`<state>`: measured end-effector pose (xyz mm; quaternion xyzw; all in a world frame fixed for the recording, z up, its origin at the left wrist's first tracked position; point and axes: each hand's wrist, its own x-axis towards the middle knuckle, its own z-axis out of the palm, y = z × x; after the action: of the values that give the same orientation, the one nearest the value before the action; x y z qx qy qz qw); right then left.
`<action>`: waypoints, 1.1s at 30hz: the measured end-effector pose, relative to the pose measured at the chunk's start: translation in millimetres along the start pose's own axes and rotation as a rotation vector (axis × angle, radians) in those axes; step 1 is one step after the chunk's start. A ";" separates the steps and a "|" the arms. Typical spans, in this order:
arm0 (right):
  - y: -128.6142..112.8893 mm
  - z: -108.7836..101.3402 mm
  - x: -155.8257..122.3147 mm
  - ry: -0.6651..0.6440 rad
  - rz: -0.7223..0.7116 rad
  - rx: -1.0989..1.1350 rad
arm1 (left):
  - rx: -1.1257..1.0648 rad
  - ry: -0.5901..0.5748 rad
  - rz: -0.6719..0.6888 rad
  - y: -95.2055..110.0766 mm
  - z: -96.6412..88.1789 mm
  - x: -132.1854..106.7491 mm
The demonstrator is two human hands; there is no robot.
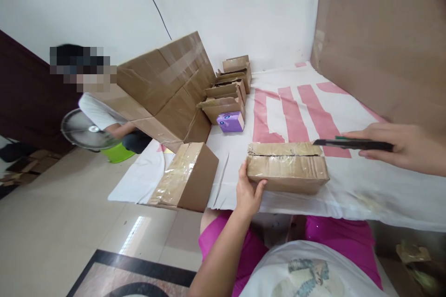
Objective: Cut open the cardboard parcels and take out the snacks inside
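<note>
A taped cardboard box (289, 171) lies at the near edge of the table, with a dark slit running along the seam on its top. My left hand (249, 190) grips its left end, thumb on the near side and fingers round the corner. In my right hand (400, 144) is a dark box cutter (362, 144), its tip pointing left at the right end of the seam. Whether the tip touches the cardboard I cannot tell. Just to the left stands another taped cardboard box (198, 178).
Opened cardboard boxes (226, 102) line up at the back, a small purple box (230, 122) before them. Large cartons (174, 88) rise on the left, and a big cardboard sheet (379, 41) on the right. A person (99, 111) sits beyond the cartons near a fan (81, 129).
</note>
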<state>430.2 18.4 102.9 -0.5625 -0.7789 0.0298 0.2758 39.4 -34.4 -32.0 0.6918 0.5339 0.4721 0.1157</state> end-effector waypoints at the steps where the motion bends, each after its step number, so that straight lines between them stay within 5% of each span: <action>1: 14.9 8.3 -7.7 -0.075 -0.006 0.044 | -0.006 0.003 -0.031 2.7 -0.9 -0.3; 6: 71.3 74.2 -50.0 -0.175 0.232 0.062 | -0.152 -0.078 -0.058 12.8 -11.4 6.7; 11: 72.5 115.4 -70.7 -0.266 0.156 -0.117 | -0.223 -0.084 0.030 9.9 -16.3 17.8; 16: 68.2 122.0 -71.8 -0.255 0.073 -0.200 | -0.357 -0.101 -0.003 12.5 -12.9 22.4; 33: 59.4 121.2 -70.6 -0.256 0.068 -0.271 | -0.306 0.054 -0.046 20.1 -2.0 22.0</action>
<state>440.3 9.0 -48.8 -0.6120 -0.7851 0.0052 0.0951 50.1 -24.6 -6.0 0.6406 0.4746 0.5637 0.2161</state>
